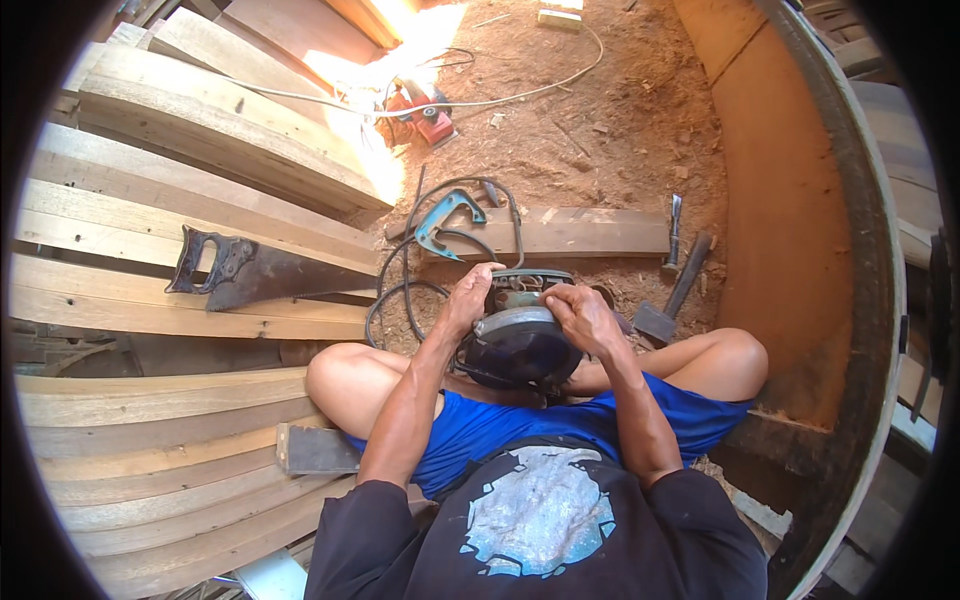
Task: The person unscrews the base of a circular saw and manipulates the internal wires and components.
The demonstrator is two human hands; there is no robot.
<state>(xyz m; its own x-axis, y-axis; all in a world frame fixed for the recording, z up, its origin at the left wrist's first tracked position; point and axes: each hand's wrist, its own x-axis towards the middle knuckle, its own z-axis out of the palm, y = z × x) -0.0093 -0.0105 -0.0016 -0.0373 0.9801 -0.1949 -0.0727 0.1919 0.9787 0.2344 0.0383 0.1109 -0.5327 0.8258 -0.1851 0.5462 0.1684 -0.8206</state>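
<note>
A circular saw (522, 350) rests tilted in my lap, its dark round guard facing me. My left hand (472, 297) grips the saw's left side, fingers curled over the far edge. With bent fingers, my right hand (582, 316) presses at the top of the motor housing; whether a small part is between the fingertips is hidden. Inner parts seem exposed between the hands. Just beyond the saw lies a teal C-shaped handle cover (446, 222), separate from it. A black power cord (408, 285) loops on the ground left of the saw.
Stacked timber beams (190, 400) fill the left, with a handsaw (270, 272) on them. A wooden plank (585, 232) lies ahead; a chisel (674, 232) and a hammer (660, 322) are at its right. A red power tool (428, 118) sits farther off. A curved wooden panel (790, 200) stands right.
</note>
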